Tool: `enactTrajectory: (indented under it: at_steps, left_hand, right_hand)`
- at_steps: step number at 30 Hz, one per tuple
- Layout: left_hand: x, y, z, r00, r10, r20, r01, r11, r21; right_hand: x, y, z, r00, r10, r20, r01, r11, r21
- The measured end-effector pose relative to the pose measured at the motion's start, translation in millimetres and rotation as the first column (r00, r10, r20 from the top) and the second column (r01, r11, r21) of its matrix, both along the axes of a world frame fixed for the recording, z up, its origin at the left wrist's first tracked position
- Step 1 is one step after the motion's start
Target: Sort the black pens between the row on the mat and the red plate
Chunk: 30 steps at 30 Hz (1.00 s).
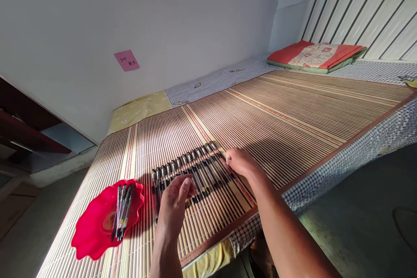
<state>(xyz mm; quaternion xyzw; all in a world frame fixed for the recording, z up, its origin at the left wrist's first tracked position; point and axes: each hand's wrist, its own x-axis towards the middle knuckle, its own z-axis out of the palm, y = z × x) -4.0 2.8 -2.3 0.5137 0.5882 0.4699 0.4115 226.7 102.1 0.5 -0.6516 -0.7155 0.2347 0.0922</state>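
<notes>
A row of black-capped clear pens (203, 176) lies side by side on a striped bamboo mat (273, 126). My left hand (177, 193) hovers over the left part of the row, thumb and fingers loosely bent and apart, with no object visible in it. It hides some of the pens. At the row's right end is my right hand (241, 163), fingers curled down beside the last pen; whatever they grip, if anything, is hidden. To the left, a red scalloped plate (91, 226) holds several more pens (123, 210) in a loose bundle.
The mat covers a bed against a white wall. A folded red and floral quilt (316, 56) lies at the far right by a slatted white headboard (368, 13). A pink note (126, 60) is stuck on the wall. The bed's near edge has checked cloth (312, 191).
</notes>
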Motion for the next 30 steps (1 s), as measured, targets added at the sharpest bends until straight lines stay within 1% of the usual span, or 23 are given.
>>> enactTrajectory:
  at_steps: [6,9,11,14,15,16,17,18,20,21,22,23,25,26,27,28,30]
  left_hand:
    - [-1,0,-0.2,1.0,0.0,0.005,0.0,1.0,-0.011]
    - [0,0,0.8,1.0,-0.002,0.003,0.002,1.0,-0.019]
    - [1,0,1.4,1.0,0.001,0.006,-0.001,1.0,-0.021]
    - [0,-1,1.7,1.0,-0.007,-0.005,0.007,1.0,0.007]
    - [0,-1,1.7,1.0,-0.019,-0.019,0.02,1.0,0.017]
    - [0,-1,1.9,0.999,-0.036,-0.041,0.036,0.999,0.02]
    - [0,-2,2.2,0.996,-0.056,-0.071,0.058,0.998,0.016]
    - [0,-2,2.7,0.991,-0.078,-0.108,0.079,0.997,0.003]
    - [2,-4,4.4,0.973,-0.132,-0.19,0.127,0.991,-0.037]
    - [4,-5,5.6,0.96,-0.161,-0.227,0.151,0.987,-0.06]
    - [5,-6,7.1,0.948,-0.19,-0.257,0.174,0.981,-0.084]
    - [8,-8,8.6,0.936,-0.215,-0.278,0.191,0.975,-0.11]
    - [13,-11,11.7,0.922,-0.246,-0.299,0.208,0.966,-0.152]
    - [15,-12,13.1,0.919,-0.254,-0.302,0.212,0.963,-0.165]
    - [17,-14,14.3,0.917,-0.259,-0.305,0.215,0.962,-0.17]
    - [19,-15,15.2,0.916,-0.262,-0.305,0.219,0.961,-0.17]
    - [21,-16,16.3,0.914,-0.26,-0.31,0.217,0.962,-0.168]
  right_hand:
    - [5,4,-12.4,0.998,-0.006,-0.067,0.007,1.0,0.022]
    - [8,7,-18.7,0.991,-0.038,-0.132,0.045,0.998,0.049]
    - [9,11,-19.0,0.978,-0.083,-0.192,0.1,0.991,0.083]
    - [9,16,-13.0,0.94,-0.158,-0.302,0.208,0.968,0.143]
    - [9,17,-10.2,0.919,-0.179,-0.351,0.248,0.955,0.162]
    - [8,18,-7.5,0.881,-0.196,-0.429,0.297,0.937,0.181]
    - [8,18,-5.3,0.82,-0.206,-0.535,0.359,0.912,0.199]
    - [7,18,-3.8,0.731,-0.199,-0.652,0.427,0.879,0.21]
    - [6,17,-2.8,0.514,-0.123,-0.849,0.559,0.798,0.223]
    - [5,17,-3.1,0.425,-0.066,-0.903,0.605,0.762,0.229]
    - [5,16,-3.7,0.373,-0.019,-0.928,0.633,0.736,0.24]
    - [5,16,-4.3,0.339,0.009,-0.941,0.655,0.716,0.243]
    - [5,16,-5.3,0.273,0.016,-0.962,0.693,0.69,0.208]
    - [5,17,-5.5,0.218,0.008,-0.976,0.712,0.683,0.165]
    - [5,18,-5.5,0.145,0.002,-0.989,0.727,0.678,0.108]
    - [5,19,-5.4,0.043,0.012,-0.999,0.732,0.68,0.04]
    - [5,22,-4.8,-0.177,0.036,-0.984,0.694,0.713,-0.098]
